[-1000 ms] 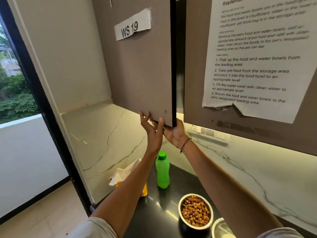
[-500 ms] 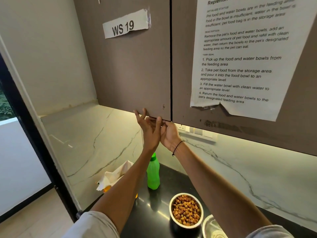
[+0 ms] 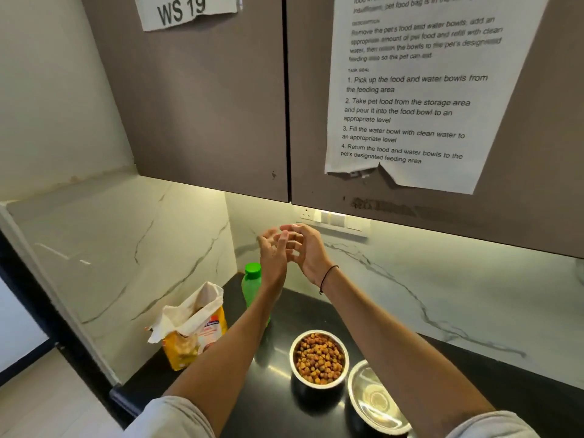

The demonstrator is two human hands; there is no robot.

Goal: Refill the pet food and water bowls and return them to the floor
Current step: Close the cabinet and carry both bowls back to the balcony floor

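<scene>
Both hands are raised in the air below the closed wall cabinet doors (image 3: 202, 121), close together and holding nothing: the left hand (image 3: 274, 257) has a relaxed, empty grip with fingers loosely spread, and the right hand (image 3: 308, 251), a thin black band (image 3: 328, 278) at its wrist, likewise has fingers loosely bent around nothing; motion blur hides whether the two touch. Beneath the forearms lies the black bench (image 3: 265, 390). The food bowl (image 3: 319, 358), a steel bowl filled with brown kibble, stands on the bench toward its near edge, between the two forearms. Just beside it on the right, nearer the front edge, sits the water bowl (image 3: 376, 398), a steel bowl whose fill level cannot be told. A green bottle (image 3: 252, 284) with a green cap stands upright at the rear left corner of the bench, partly behind the left forearm. An open yellow pet food bag (image 3: 192, 327) stands at the left edge against the marble wall. A printed instruction sheet (image 3: 410, 90) is fixed to the right door and a label reading "WS 19" (image 3: 186, 9) to the left door.
</scene>
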